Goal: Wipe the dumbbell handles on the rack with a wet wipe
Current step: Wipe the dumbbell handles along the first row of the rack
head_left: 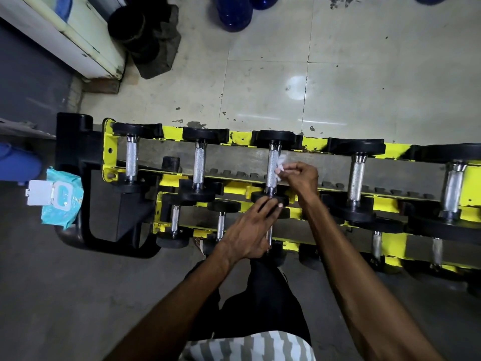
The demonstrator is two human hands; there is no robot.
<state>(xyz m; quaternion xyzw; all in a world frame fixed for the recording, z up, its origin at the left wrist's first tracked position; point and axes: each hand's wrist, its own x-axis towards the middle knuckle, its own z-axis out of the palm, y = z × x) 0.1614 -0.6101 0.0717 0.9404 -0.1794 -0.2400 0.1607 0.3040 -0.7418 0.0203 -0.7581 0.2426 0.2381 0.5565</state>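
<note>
Where the fingertips (282, 170) of the right hand (303, 178) come together, I see them pinching a small crumpled white wet wipe (281, 162), pressing it to the right side of a knurled handle (272, 157). That handle belongs to the third dumbbell (271, 179) from the left on the upper tier. Its long axis runs away from the person, across the rails, with one black head at the far rail and the other at the near rail. The left hand (250, 230) is released, its fingers (269, 204) nearly straight and laid on the near head (259, 195) of the same dumbbell, gripping nothing. From my screen I cannot tell how hard they press. The yellow-and-black rack (316, 143) stretches left to right, so every bar on it lies crosswise. The neighbouring dumbbells (199, 162) sit parallel on both tiers. At the rack's left end lies a pale blue wet-wipe pack (62, 207), its white lid (39, 192) flipped open. Beyond the far rail is worn tiled floor (364, 87).
</note>
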